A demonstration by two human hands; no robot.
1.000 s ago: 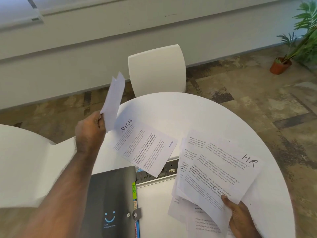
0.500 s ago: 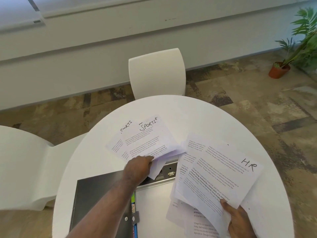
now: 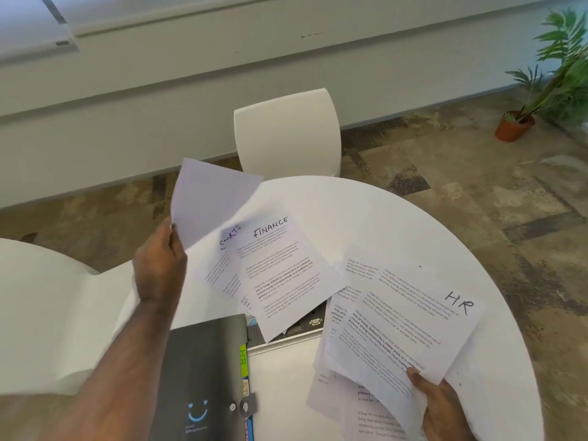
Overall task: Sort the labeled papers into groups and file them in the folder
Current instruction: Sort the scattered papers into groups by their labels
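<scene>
My left hand [image 3: 159, 265] holds a raised sheet [image 3: 210, 202] by its lower edge, blank back toward me, above the table's left side. Below it a paper marked FINANCE [image 3: 280, 275] lies on the table over a sheet marked SPORTS [image 3: 222, 265]. My right hand [image 3: 442, 409] grips a fanned stack of printed papers [image 3: 397, 326] at the lower corner; the top sheet is marked HR. A dark grey folder [image 3: 203, 377] with a smile logo and coloured tabs lies closed at the near left.
The round white table [image 3: 381, 218] has a recessed socket panel [image 3: 313, 323] at its middle. A white chair [image 3: 286, 132] stands beyond it, another white chair [image 3: 41, 313] at the left. A potted plant [image 3: 521, 122] sits on the floor, far right.
My left hand let go of a sheet on the SPORTS pile, then came up to the left with another sheet. A FINANCE paper now lies on top there. The right hand barely moved.
</scene>
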